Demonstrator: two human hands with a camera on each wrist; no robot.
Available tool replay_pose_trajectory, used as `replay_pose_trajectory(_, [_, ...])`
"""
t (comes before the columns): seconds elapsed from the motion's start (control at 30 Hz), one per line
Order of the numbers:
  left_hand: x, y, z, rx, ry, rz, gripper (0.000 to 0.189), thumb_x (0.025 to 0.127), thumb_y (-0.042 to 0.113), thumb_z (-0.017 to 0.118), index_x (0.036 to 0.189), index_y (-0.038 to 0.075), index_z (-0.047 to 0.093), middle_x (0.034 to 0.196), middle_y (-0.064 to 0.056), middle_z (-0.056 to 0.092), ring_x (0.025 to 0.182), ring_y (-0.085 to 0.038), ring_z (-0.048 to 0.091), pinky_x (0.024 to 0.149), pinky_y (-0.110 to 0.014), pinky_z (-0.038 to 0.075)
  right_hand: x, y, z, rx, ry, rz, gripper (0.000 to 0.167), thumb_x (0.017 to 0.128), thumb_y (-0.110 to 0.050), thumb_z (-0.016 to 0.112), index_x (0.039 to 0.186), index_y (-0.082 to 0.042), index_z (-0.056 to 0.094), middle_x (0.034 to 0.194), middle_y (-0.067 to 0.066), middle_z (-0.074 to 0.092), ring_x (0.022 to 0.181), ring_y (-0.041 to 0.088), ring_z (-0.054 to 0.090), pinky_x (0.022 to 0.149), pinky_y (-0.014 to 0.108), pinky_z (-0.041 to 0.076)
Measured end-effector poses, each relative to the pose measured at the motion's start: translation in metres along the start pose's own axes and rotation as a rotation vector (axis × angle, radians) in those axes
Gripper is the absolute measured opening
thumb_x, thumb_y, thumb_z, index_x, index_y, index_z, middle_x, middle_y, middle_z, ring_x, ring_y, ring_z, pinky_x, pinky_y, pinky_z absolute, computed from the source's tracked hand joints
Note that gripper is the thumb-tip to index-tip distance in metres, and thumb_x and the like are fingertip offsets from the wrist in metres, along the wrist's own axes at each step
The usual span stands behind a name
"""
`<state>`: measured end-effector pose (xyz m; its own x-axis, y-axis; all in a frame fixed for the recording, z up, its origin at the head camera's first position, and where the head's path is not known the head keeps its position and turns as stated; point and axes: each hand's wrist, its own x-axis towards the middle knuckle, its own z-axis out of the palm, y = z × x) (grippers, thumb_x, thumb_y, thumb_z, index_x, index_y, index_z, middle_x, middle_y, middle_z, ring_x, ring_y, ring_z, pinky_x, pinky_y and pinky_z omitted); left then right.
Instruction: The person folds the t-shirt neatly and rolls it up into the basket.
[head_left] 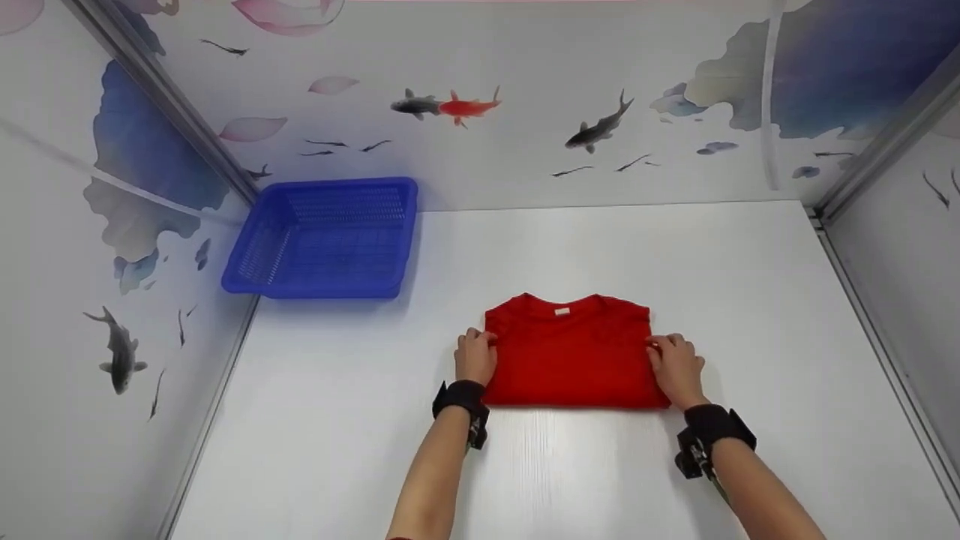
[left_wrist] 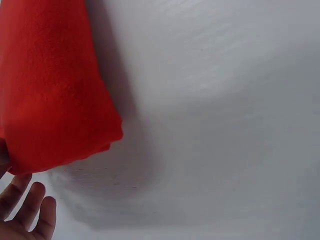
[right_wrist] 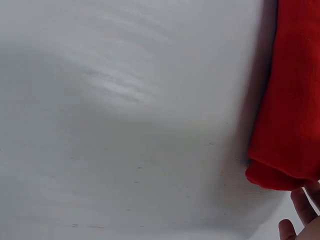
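A red shirt [head_left: 574, 356] lies folded into a flat rectangle on the white table, its neckline and small white label at the far side. At its left edge my left hand [head_left: 475, 357] pinches the cloth. My right hand [head_left: 677, 369] pinches the opposite edge. In the left wrist view, the left hand [left_wrist: 27, 212] shows its other fingers loosely bent beside the folded red shirt [left_wrist: 55, 95]. The right wrist view has the right hand [right_wrist: 306, 215] at the cloth's corner [right_wrist: 287, 145], mostly cut off by the frame.
A blue plastic basket [head_left: 341, 259] with slotted walls stands at the table's back left corner. White panels printed with fish and leaves [head_left: 525, 157] enclose the table [head_left: 337, 435] at the back and both sides. Black straps with small devices [head_left: 465, 405] sit on both wrists.
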<state>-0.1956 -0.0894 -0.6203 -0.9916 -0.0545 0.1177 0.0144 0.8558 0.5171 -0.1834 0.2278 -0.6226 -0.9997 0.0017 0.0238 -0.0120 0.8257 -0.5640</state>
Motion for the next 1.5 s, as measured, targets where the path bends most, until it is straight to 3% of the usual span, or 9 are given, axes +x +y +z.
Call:
replay_pose_trajectory(0.1, [-0.009, 0.003, -0.005, -0.061, 0.041, 0.084, 0.016, 0.087, 0.001, 0.068, 0.102, 0.004, 0.072, 0.098, -0.012, 0.060, 0.093, -0.030, 0.056, 0.074, -0.042, 0.048, -0.011, 0.000, -0.004, 0.037, 0.085, -0.055, 0.022, 0.095, -0.004, 0.058, 0.115, 0.006, 0.062, 0.115, 0.029, 0.054, 0.104, 0.047, 0.049, 0.081, 0.062, 0.037])
replay_pose_trajectory(0.2, [-0.025, 0.002, -0.010, -0.082, 0.038, 0.227, 0.017, 0.087, 0.004, 0.069, 0.104, 0.005, 0.070, 0.100, -0.009, 0.061, 0.094, -0.027, 0.056, 0.075, -0.037, 0.046, -0.032, 0.001, -0.005, 0.031, 0.159, -0.151, 0.022, 0.090, 0.000, 0.063, 0.112, 0.005, 0.065, 0.113, 0.026, 0.058, 0.102, 0.045, 0.051, 0.080, 0.061, 0.037])
replay_pose_trajectory(0.37, [-0.056, -0.011, -0.014, 0.002, 0.064, 0.464, 0.018, 0.083, 0.007, 0.076, 0.100, 0.008, 0.070, 0.098, -0.004, 0.062, 0.092, -0.021, 0.056, 0.073, -0.032, 0.044, -0.070, 0.008, 0.004, -0.034, 0.236, -0.326, 0.030, 0.077, 0.006, 0.076, 0.106, 0.004, 0.069, 0.110, 0.022, 0.063, 0.100, 0.041, 0.056, 0.078, 0.060, 0.038])
replay_pose_trajectory(0.53, [-0.075, -0.030, -0.013, 0.120, 0.116, 0.566, 0.025, 0.078, 0.011, 0.081, 0.103, 0.008, 0.073, 0.103, -0.003, 0.066, 0.098, -0.019, 0.059, 0.074, -0.030, 0.045, -0.086, 0.015, 0.016, -0.092, 0.284, -0.422, 0.045, 0.066, 0.009, 0.081, 0.108, 0.004, 0.067, 0.113, 0.021, 0.064, 0.103, 0.040, 0.060, 0.077, 0.063, 0.043])
replay_pose_trajectory(0.63, [-0.081, -0.038, -0.008, 0.170, 0.117, 0.594, 0.031, 0.078, 0.011, 0.081, 0.107, 0.006, 0.073, 0.109, -0.004, 0.068, 0.102, -0.019, 0.060, 0.077, -0.030, 0.046, -0.086, 0.019, 0.021, -0.104, 0.290, -0.444, 0.049, 0.064, 0.011, 0.081, 0.110, 0.005, 0.067, 0.114, 0.021, 0.065, 0.104, 0.040, 0.060, 0.078, 0.064, 0.043])
replay_pose_trajectory(0.8, [-0.086, -0.045, 0.000, 0.179, 0.103, 0.613, 0.036, 0.076, 0.006, 0.081, 0.111, 0.002, 0.071, 0.115, -0.007, 0.068, 0.106, -0.021, 0.061, 0.082, -0.031, 0.048, -0.085, 0.025, 0.027, -0.113, 0.306, -0.473, 0.051, 0.063, 0.015, 0.078, 0.111, 0.005, 0.066, 0.113, 0.022, 0.066, 0.103, 0.038, 0.061, 0.078, 0.062, 0.044])
replay_pose_trajectory(1.07, [-0.088, -0.048, 0.011, 0.189, 0.122, 0.542, 0.043, 0.074, 0.004, 0.082, 0.114, 0.001, 0.068, 0.116, -0.009, 0.066, 0.107, -0.022, 0.061, 0.082, -0.031, 0.049, -0.082, 0.026, 0.034, -0.051, 0.287, -0.423, 0.052, 0.067, 0.018, 0.075, 0.116, 0.005, 0.065, 0.115, 0.020, 0.064, 0.105, 0.037, 0.058, 0.077, 0.057, 0.043])
replay_pose_trajectory(1.23, [-0.085, -0.045, 0.018, 0.203, 0.173, 0.519, 0.040, 0.073, 0.005, 0.083, 0.111, 0.001, 0.068, 0.111, -0.009, 0.066, 0.103, -0.022, 0.062, 0.078, -0.029, 0.050, -0.077, 0.027, 0.035, -0.034, 0.306, -0.429, 0.052, 0.065, 0.020, 0.075, 0.114, 0.004, 0.066, 0.111, 0.018, 0.065, 0.102, 0.036, 0.059, 0.075, 0.052, 0.041])
replay_pose_trajectory(1.5, [-0.075, -0.039, 0.025, 0.266, 0.289, 0.587, 0.031, 0.072, -0.009, 0.075, 0.101, 0.000, 0.068, 0.100, -0.008, 0.064, 0.092, -0.020, 0.062, 0.074, -0.027, 0.051, -0.070, 0.033, 0.034, -0.136, 0.350, -0.539, 0.050, 0.061, 0.021, 0.077, 0.108, 0.004, 0.068, 0.104, 0.017, 0.065, 0.094, 0.033, 0.062, 0.072, 0.051, 0.044])
